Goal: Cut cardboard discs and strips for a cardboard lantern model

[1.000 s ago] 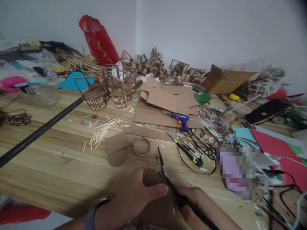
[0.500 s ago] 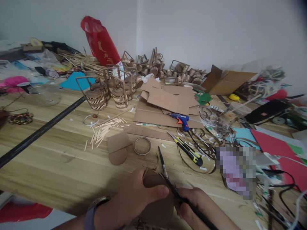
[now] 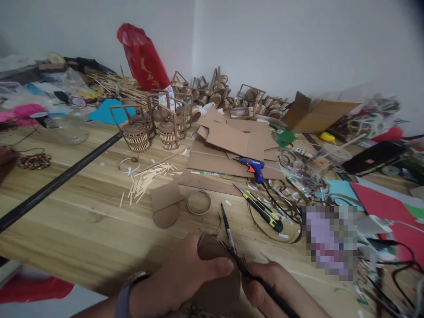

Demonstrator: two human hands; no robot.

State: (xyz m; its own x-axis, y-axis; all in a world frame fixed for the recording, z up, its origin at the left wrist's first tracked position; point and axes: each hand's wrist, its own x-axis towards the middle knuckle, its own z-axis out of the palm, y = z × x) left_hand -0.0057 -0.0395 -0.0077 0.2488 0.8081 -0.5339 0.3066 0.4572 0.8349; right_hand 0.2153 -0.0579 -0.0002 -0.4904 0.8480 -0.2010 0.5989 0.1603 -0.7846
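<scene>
At the bottom of the view my left hand point(image 3: 185, 276) pinches a rounded piece of brown cardboard point(image 3: 220, 287), thumb on top. My right hand point(image 3: 276, 289) is wrapped round black scissors point(image 3: 236, 254) whose blades point away from me along the right edge of the cardboard piece. Just beyond on the wooden table point(image 3: 66, 221) lie a brown cardboard disc point(image 3: 165, 216), a small cardboard flap point(image 3: 165, 195) and a thin ring point(image 3: 198, 202).
A yellow-black utility knife point(image 3: 261, 208), a blue glue gun point(image 3: 253, 167), flat cardboard sheets point(image 3: 232, 141), loose wooden sticks point(image 3: 145, 179) and small woven lanterns point(image 3: 135, 134) lie further out. A long black bar point(image 3: 56, 183) crosses the left. Coloured paper and cables crowd the right.
The view has shifted slightly, so everything sits a little further right. Both hands keep the same hold on the cardboard piece and the scissors.
</scene>
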